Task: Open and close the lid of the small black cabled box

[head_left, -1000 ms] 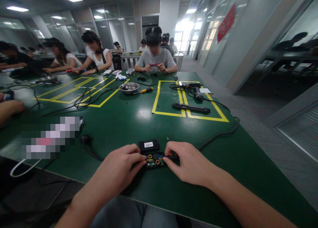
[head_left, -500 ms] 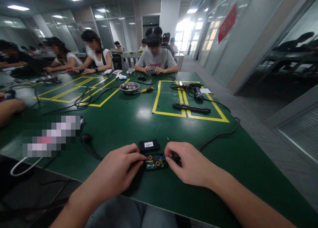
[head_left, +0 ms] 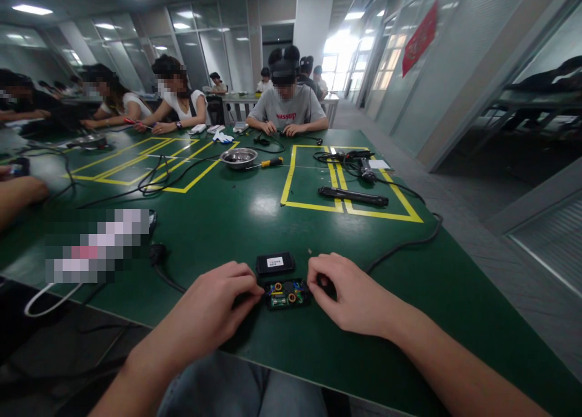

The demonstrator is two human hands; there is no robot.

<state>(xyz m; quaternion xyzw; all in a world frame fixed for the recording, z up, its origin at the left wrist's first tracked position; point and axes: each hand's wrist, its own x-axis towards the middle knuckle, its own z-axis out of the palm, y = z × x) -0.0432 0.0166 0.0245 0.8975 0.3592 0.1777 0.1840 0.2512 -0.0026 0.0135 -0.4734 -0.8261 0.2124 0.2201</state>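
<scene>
A small black case [head_left: 287, 303] lies open on the green table, showing a green circuit board [head_left: 280, 294] with copper coils and coloured wires. My left hand [head_left: 231, 296] pinches at the left end of the case, where a black cable comes in; the pinched spot is hidden by the fingers. At the right end, the fingertips of my right hand [head_left: 339, 293] are pressed together around the other cable's entry, largely hidden too. Just beyond the case sits a black cover [head_left: 275, 263] with a white label.
Ahead are a metal bowl [head_left: 239, 157], a yellow-black screwdriver [head_left: 271, 162], a long black part [head_left: 353, 196] and a cabled black tool [head_left: 365, 171]. A blurred-out item [head_left: 102, 244] and black plug [head_left: 157, 253] lie left. People sit around the table.
Both hands have shifted slightly outward from the circuit board, uncovering more of its ends. The view has moved a little.
</scene>
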